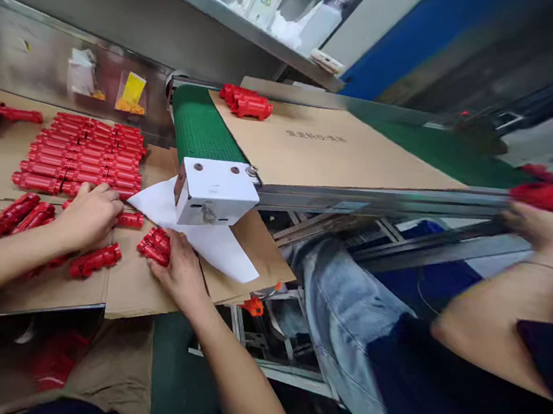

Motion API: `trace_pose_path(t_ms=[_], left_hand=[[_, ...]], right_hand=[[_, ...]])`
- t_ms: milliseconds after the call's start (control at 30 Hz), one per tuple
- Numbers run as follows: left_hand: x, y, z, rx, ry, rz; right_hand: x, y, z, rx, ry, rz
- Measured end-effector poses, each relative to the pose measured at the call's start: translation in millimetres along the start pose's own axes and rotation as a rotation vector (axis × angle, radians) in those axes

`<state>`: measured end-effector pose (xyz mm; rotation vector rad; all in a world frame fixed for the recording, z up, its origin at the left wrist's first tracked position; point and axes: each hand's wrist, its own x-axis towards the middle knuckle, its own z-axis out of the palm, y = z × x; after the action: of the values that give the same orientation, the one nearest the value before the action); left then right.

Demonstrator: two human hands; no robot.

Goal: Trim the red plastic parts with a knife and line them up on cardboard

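My left hand (90, 216) is closed over the front row of the red plastic tubes, its fingertips on a red tube (130, 218) that juts out to the right. Behind it, the block of red tubes (81, 155) lies packed side by side on cardboard. My right hand (181, 269) grips a small bunch of red tubes (155, 246) at the cardboard's right part; its fingers partly hide them. Between my hands a loose red tube (95, 260) lies at a slant. More loose tubes (13, 214) lie left of my left forearm.
A green conveyor belt (200, 124) carries a cardboard sheet (344, 148) with several red tubes (246, 102) on it. Its white end block (215, 193) projects near my right hand, over white paper (223, 251). At right, a co-worker's blurred hand (550, 230) holds red parts.
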<state>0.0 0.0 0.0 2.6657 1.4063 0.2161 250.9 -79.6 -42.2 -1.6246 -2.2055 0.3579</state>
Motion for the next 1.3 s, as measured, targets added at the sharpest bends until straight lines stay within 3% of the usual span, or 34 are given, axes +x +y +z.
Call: trace_pose_path(t_ms=[200, 400, 533, 633, 767, 833, 900, 1000, 1100, 1200, 1300], left_hand=[[-8, -4, 11.2, -0.054, -0.003, 0.000], [-26, 12, 0.2, -0.084, 0.044, 0.070], [-63, 21, 8.7, -0.032, 0.058, 0.285], [-74, 2, 26.1, 0.047, 0.128, 0.302], [-60, -24, 38.9, 0.147, 0.243, 0.306], [-57, -21, 38.0, 0.147, 0.253, 0.323], [-65, -8, 33.9, 0.134, 0.273, 0.329], [-94, 16, 24.9, 0.089, 0.325, 0.324], [-127, 21, 11.7, 0.088, 0.389, 0.285], [-156, -3, -5.4, 0.094, 0.474, 0.087], [-181, -32, -14.4, 0.008, 0.473, -0.103]], right_hand=[[0, 3, 1, -0.024, 0.042, 0.053], [7, -5, 2, -0.131, 0.153, 0.102], [-7, -17, -2, -0.337, 0.308, -0.052], [-26, -12, -15, -0.381, 0.449, -0.105], [-42, 30, -42, -0.473, 0.678, 0.211], [-45, 55, -55, -0.429, 0.621, 0.385], [-47, 72, -63, -0.364, 0.545, 0.433], [-54, 67, -67, -0.343, 0.554, 0.335], [-67, 37, -62, -0.363, 0.569, 0.014], [-70, 5, -48, -0.186, 0.477, -0.200], [-53, -13, -30, -0.055, 0.350, -0.216]])
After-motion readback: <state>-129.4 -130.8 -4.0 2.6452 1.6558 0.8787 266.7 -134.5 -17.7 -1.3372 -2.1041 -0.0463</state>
